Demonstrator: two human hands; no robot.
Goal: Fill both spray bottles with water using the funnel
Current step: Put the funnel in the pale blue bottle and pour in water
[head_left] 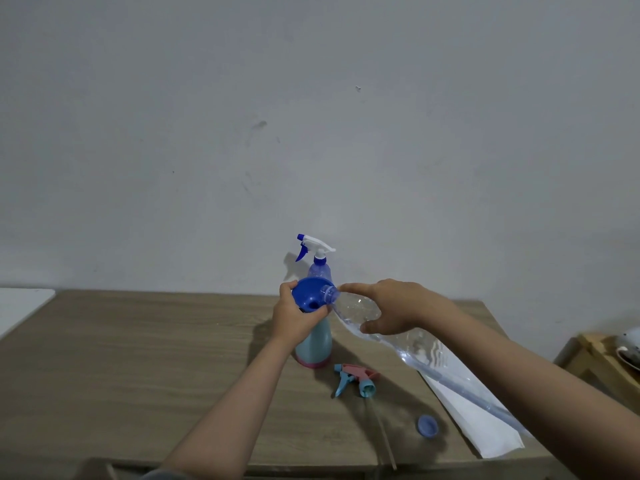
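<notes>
A blue funnel [309, 293] sits in the neck of a light blue spray bottle [316, 344] with a pink base, standing on the wooden table [138, 358]. My left hand [294, 315] grips the bottle's neck and the funnel. My right hand [398, 306] holds a large clear water bottle [360, 311], tilted so its mouth rests on the funnel's rim. Behind stands a second spray bottle [319, 268], bluish, with a white and blue trigger head. The first bottle's pink and light blue trigger head [356, 377] lies on the table with its tube.
A blue bottle cap [428, 426] lies near the table's front right. A white paper sheet [467, 410] lies under the water bottle. A white surface [20, 306] is at far left. A wooden stand [602, 362] holding dishes stands at right. A wall is behind.
</notes>
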